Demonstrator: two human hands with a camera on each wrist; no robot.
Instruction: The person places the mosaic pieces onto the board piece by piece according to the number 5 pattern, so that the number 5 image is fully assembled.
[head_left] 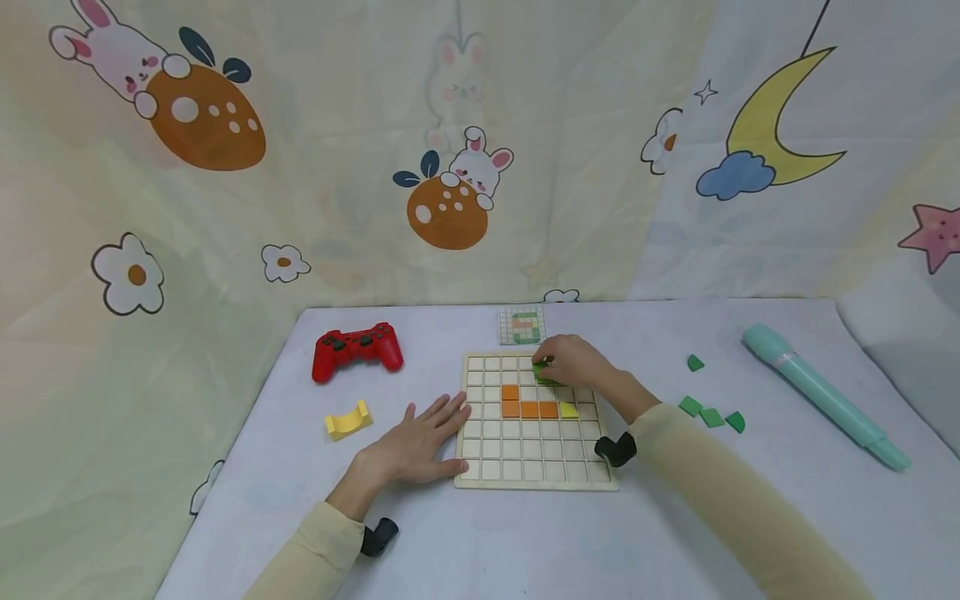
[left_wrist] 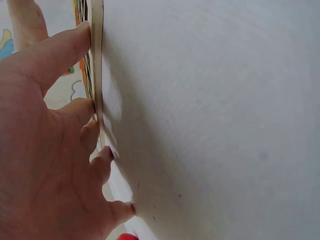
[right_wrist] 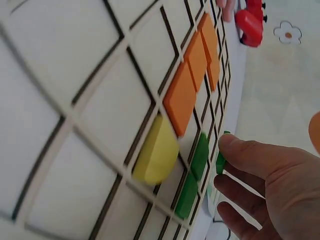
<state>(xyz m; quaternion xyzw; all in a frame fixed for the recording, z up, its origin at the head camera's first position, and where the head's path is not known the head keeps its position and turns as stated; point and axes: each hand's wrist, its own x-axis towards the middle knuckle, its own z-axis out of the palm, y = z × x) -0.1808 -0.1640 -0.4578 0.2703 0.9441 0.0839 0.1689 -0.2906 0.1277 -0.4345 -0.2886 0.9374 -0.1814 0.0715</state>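
My right hand point(head_left: 579, 364) is over the far part of a wooden grid board point(head_left: 525, 472), pinching a small green tile point(right_wrist: 220, 163) between thumb and fingers. In the right wrist view, two green tiles point(right_wrist: 187, 196) lie on the board just below that hand. A rounded yellow tile point(right_wrist: 156, 152) sits beside a row of orange tiles point(head_left: 529, 409), with one more orange tile behind the row's left end. Fingers spread, my left hand point(head_left: 420, 446) rests by the board's left edge, its fingertips and thumb touching it.
Behind the board lies a small pattern card point(head_left: 522, 325). Several loose green tiles point(head_left: 712, 417) are on the right, near a mint-green microphone-shaped object point(head_left: 825, 396). A red game controller point(head_left: 357, 350) and a curved yellow block point(head_left: 348, 421) lie to the left.
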